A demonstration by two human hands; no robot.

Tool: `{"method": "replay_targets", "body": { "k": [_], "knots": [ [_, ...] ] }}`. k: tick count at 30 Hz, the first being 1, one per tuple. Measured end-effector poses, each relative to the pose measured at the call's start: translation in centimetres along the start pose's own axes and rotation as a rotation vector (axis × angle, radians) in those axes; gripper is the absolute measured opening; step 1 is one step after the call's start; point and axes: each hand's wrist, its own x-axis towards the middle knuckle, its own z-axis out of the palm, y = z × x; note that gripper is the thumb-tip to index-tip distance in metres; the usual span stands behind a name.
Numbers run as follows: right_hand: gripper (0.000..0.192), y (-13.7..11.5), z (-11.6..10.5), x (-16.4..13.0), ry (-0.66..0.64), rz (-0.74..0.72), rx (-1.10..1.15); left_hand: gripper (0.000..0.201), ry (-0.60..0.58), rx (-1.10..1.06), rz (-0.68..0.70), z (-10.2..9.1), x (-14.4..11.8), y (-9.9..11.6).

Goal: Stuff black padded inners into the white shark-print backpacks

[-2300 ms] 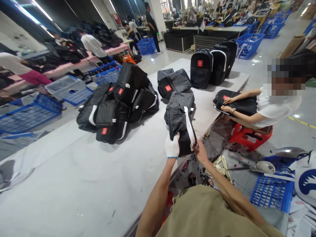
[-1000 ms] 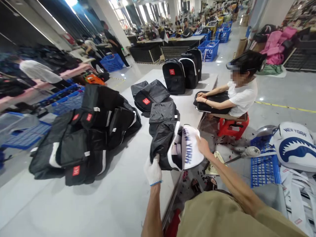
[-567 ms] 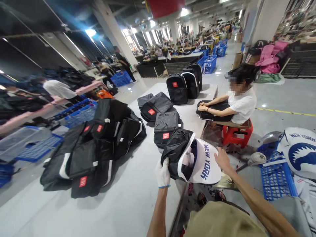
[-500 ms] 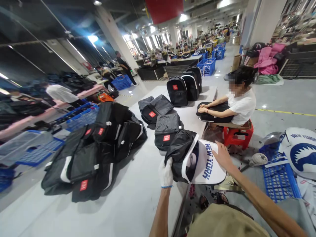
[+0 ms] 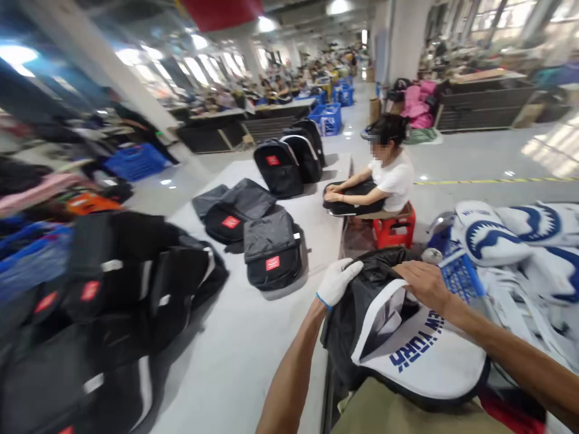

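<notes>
A black backpack (image 5: 443, 364) with a white front panel and blue NEW YORK lettering rests low in front of my body, off the table's edge. Its opening gapes, showing a pale lining and dark fabric. My left hand (image 5: 338, 282), in a white glove with a blue cuff line, is closed on the black fabric at the far left of the bag. Bare, my right hand (image 5: 425, 282) grips the far right part of the opening, its fingers bent over the edge and partly hidden. Nearest on the table is a black backpack (image 5: 272, 241) with a red label.
Black backpacks (image 5: 117, 313) are heaped on the left of the white table (image 5: 226, 367), and others stand at its far end. A person (image 5: 384, 175) sits on a red stool (image 5: 398, 229) at the right edge. White-and-blue bags (image 5: 493, 238) lie over a blue crate (image 5: 461, 274).
My view has swung right. The backpack has come closer to my body and off the table side. My right hand has shifted from the panel's outer edge to the bag's opening.
</notes>
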Motion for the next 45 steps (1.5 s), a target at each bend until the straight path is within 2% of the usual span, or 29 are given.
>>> {"method": "replay_targets", "body": {
  "k": [4,5,8,9,10,12,14,16,19,22,26,30,33,35,38,41,43,45],
  "knots": [
    [0.054,-1.8,-4.1,-5.7,0.035,0.226,-0.14,0.046,0.076,0.082,0.128,5.9,0.9,-2.1],
    [0.052,-2.3,-5.0,-6.9,0.043,0.282,-0.197,0.05,0.069,0.119,0.183,7.5,0.6,-2.8],
    [0.039,-3.3,-7.2,-9.8,0.065,0.44,-0.35,0.107,-0.041,0.364,0.405,12.0,0.0,-5.1],
    [0.034,-3.5,-7.7,-10.6,0.076,0.478,-0.39,0.116,-0.078,0.452,0.473,13.2,0.1,-5.9],
    [0.03,-3.6,-8.1,-11.2,0.086,0.508,-0.426,0.115,-0.108,0.519,0.525,14.2,0.4,-6.5],
    [0.026,-3.3,-8.6,-12.1,0.085,0.557,-0.478,0.095,-0.169,0.593,0.587,15.5,1.8,-7.2],
    [0.028,-2.4,-8.6,-12.6,0.063,0.602,-0.507,0.081,-0.24,0.594,0.617,16.1,3.8,-7.3],
    [0.034,-0.9,-8.1,-13.0,0.038,0.652,-0.508,0.077,-0.298,0.553,0.611,16.3,6.2,-7.2],
    [0.047,2.8,-6.8,-13.5,-0.029,0.746,-0.443,0.071,-0.324,0.457,0.528,16.9,9.8,-7.4],
    [0.059,7.5,-5.7,-13.9,-0.185,0.88,-0.272,0.066,-0.302,0.378,0.387,18.1,13.3,-8.3],
    [0.069,13.9,-6.0,-13.4,-0.355,1.026,0.054,0.055,-0.223,0.324,0.298,19.5,17.4,-8.6],
    [0.069,20.6,-5.8,-11.8,-0.468,1.075,0.492,0.044,-0.152,0.322,0.14,20.1,21.6,-7.9],
    [0.071,25.6,-2.9,-11.3,-0.531,1.17,0.687,0.033,-0.101,0.258,-0.021,20.6,24.9,-8.5],
    [0.077,28.1,0.2,-11.7,-0.515,1.299,0.677,0.025,-0.086,0.146,-0.133,21.2,26.7,-9.6],
    [0.084,29.8,5.4,-13.4,-0.456,1.442,0.589,0.046,-0.08,-0.053,-0.289,22.2,28.4,-11.0],
    [0.085,29.7,9.2,-14.6,-0.377,1.515,0.529,0.061,-0.108,-0.205,-0.445,22.1,28.8,-11.3],
    [0.083,29.3,10.1,-14.9,-0.315,1.542,0.495,0.068,-0.198,-0.249,-0.551,21.3,28.3,-11.0],
    [0.081,28.8,9.5,-15.0,-0.257,1.554,0.456,0.073,-0.301,-0.203,-0.614,20.1,27.1,-10.7]
  ]
}}
